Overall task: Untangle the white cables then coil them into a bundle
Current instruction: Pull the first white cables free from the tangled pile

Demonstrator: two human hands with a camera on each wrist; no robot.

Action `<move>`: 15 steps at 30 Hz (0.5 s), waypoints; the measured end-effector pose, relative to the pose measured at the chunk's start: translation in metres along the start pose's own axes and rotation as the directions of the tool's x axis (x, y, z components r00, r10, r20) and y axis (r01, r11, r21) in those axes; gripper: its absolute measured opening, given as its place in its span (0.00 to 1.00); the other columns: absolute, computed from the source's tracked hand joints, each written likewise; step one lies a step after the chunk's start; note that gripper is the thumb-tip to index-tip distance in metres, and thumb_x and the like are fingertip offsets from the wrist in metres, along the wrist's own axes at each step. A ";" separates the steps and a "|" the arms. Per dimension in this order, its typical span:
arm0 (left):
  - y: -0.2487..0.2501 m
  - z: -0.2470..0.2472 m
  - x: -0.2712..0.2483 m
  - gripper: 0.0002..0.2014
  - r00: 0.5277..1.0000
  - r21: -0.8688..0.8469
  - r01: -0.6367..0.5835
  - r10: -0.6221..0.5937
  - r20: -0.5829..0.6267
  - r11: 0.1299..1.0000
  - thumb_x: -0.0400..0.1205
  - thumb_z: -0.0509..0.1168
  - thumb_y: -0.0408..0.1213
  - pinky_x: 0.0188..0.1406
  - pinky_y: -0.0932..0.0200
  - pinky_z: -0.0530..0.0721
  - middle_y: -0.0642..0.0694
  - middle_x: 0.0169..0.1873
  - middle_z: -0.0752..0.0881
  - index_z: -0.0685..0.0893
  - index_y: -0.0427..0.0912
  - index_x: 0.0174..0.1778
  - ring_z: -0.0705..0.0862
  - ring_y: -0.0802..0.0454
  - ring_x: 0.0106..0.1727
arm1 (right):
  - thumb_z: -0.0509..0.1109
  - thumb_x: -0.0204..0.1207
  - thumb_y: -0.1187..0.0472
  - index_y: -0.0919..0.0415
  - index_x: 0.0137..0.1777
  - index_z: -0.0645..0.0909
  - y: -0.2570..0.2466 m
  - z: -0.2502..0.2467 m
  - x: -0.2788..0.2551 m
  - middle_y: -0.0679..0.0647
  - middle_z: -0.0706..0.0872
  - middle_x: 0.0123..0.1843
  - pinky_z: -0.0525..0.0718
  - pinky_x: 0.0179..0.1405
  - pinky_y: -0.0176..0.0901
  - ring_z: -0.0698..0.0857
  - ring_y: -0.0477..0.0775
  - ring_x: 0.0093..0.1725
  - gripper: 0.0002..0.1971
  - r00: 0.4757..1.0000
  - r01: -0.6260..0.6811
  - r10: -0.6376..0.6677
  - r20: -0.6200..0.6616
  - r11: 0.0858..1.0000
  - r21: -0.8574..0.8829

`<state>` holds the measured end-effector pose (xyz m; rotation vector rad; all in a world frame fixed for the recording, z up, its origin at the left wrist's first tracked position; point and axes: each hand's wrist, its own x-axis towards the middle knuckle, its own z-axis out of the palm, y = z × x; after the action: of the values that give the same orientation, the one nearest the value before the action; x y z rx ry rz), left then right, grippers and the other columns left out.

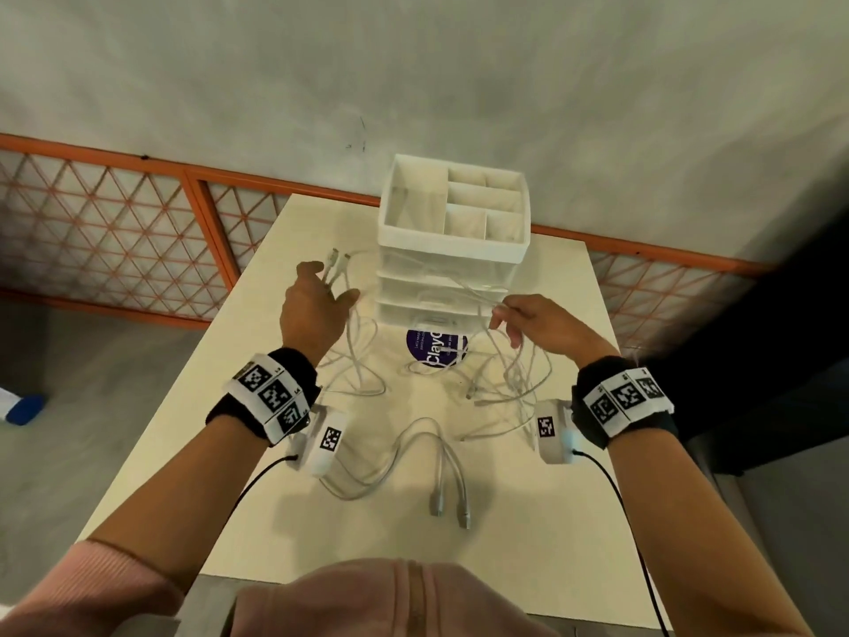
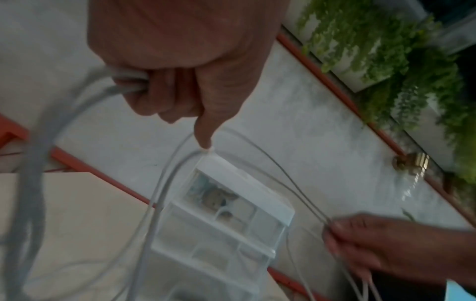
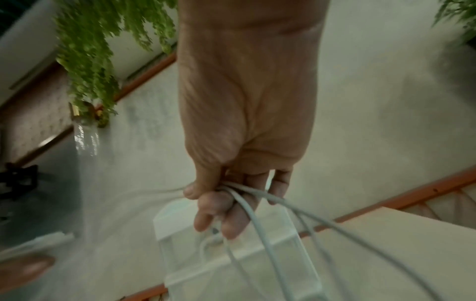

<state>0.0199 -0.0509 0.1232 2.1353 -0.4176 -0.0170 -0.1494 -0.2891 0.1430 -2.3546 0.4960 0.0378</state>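
Several thin white cables stretch slack between my two raised hands, in front of the drawer unit. My left hand grips a bunch of them, with two plug ends sticking up past the fingers. In the left wrist view the left hand has its fingers curled round the cables and the index finger pointing out. My right hand pinches several strands; below it a loose tangle hangs onto the table. In the right wrist view the thumb and fingers of the right hand clamp the cables.
A white drawer organiser stands at the back of the cream table, with a round purple label in front of it. Another pair of white cables lies near the front edge. An orange lattice railing runs behind.
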 end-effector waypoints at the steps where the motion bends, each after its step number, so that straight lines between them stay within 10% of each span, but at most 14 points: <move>1: 0.002 0.001 -0.004 0.29 0.999 -0.031 -0.041 0.041 0.001 0.999 0.76 0.73 0.40 0.43 0.54 0.78 0.44 0.32 0.81 0.71 0.34 0.69 0.82 0.43 0.39 | 0.60 0.84 0.53 0.61 0.45 0.84 -0.007 -0.003 0.000 0.49 0.79 0.24 0.75 0.39 0.43 0.79 0.49 0.29 0.16 1.000 0.010 -0.010 -0.001 1.000 -0.014; 5: 0.031 0.007 -0.023 0.28 0.919 -0.276 -0.265 0.329 0.218 0.924 0.74 0.74 0.41 0.36 0.82 0.74 0.51 0.38 0.83 0.74 0.44 0.69 0.78 0.59 0.33 | 0.63 0.82 0.54 0.61 0.48 0.87 -0.041 -0.006 0.000 0.40 0.77 0.21 0.72 0.32 0.33 0.74 0.37 0.23 0.13 0.990 0.117 -0.114 0.081 0.992 -0.045; 8: 0.043 0.021 -0.030 0.12 0.757 -0.308 -0.264 0.394 0.522 0.914 0.76 0.72 0.41 0.34 0.77 0.74 0.60 0.34 0.84 0.84 0.43 0.54 0.78 0.73 0.31 | 0.64 0.82 0.54 0.62 0.49 0.86 -0.063 -0.004 0.001 0.42 0.75 0.25 0.69 0.29 0.27 0.74 0.35 0.24 0.12 0.975 0.201 -0.204 0.088 0.979 0.034; 11: 0.039 0.029 -0.031 0.10 0.763 -0.283 -0.307 0.412 0.498 0.909 0.82 0.66 0.42 0.26 0.73 0.68 0.57 0.19 0.76 0.83 0.44 0.35 0.74 0.66 0.22 | 0.66 0.81 0.55 0.58 0.46 0.84 -0.066 -0.006 0.001 0.43 0.74 0.26 0.70 0.30 0.30 0.73 0.38 0.25 0.09 0.976 0.202 -0.209 0.060 0.973 0.111; 15: 0.040 0.017 -0.021 0.12 0.809 -0.245 -0.473 0.528 0.259 0.846 0.85 0.61 0.39 0.21 0.73 0.67 0.57 0.19 0.72 0.80 0.43 0.35 0.73 0.62 0.19 | 0.64 0.82 0.55 0.57 0.43 0.82 -0.033 0.005 -0.002 0.41 0.81 0.27 0.77 0.39 0.39 0.78 0.48 0.32 0.09 0.980 0.129 -0.149 0.134 0.981 0.143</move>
<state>-0.0145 -0.0782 0.1429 1.7942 -1.1290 -0.0913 -0.1391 -0.2630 0.1608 -2.2298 0.2546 0.1054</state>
